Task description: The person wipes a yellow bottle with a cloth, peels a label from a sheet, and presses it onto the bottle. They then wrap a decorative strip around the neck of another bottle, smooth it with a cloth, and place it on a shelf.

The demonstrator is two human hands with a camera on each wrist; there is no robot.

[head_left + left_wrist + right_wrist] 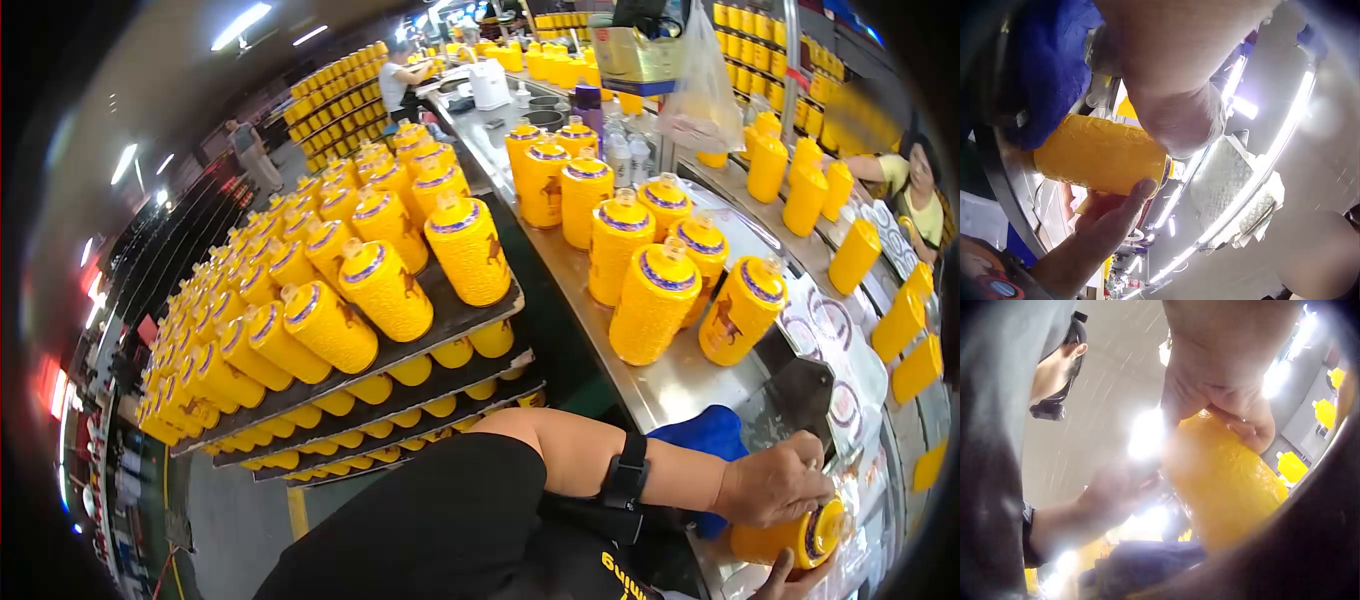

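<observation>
A yellow bottle [770, 541] with a blue-patterned shoulder ring lies tilted at the lower right of the head view. My left hand [775, 482] is over its upper side, fingers bent near the shoulder; whether they pinch anything is hidden. From below, my right hand [792, 580] grips the bottle. In the left wrist view, the right thumb lies along the bottle [1100, 156] near its neck, with the left hand [1175, 112] beside the shoulder. The right wrist view has my right hand [1222, 412] round the bottle [1229, 487] and a blurred left hand [1113, 494] alongside.
Several yellow bottles [655, 300] stand on the metal bench [640, 385]. To the left, stacked trays [470, 325] carry rows more. A blue cloth [705, 432] lies by my left forearm. Across the bench sits a person [920, 200] near other bottles; clear plastic bag [705, 105] hangs above.
</observation>
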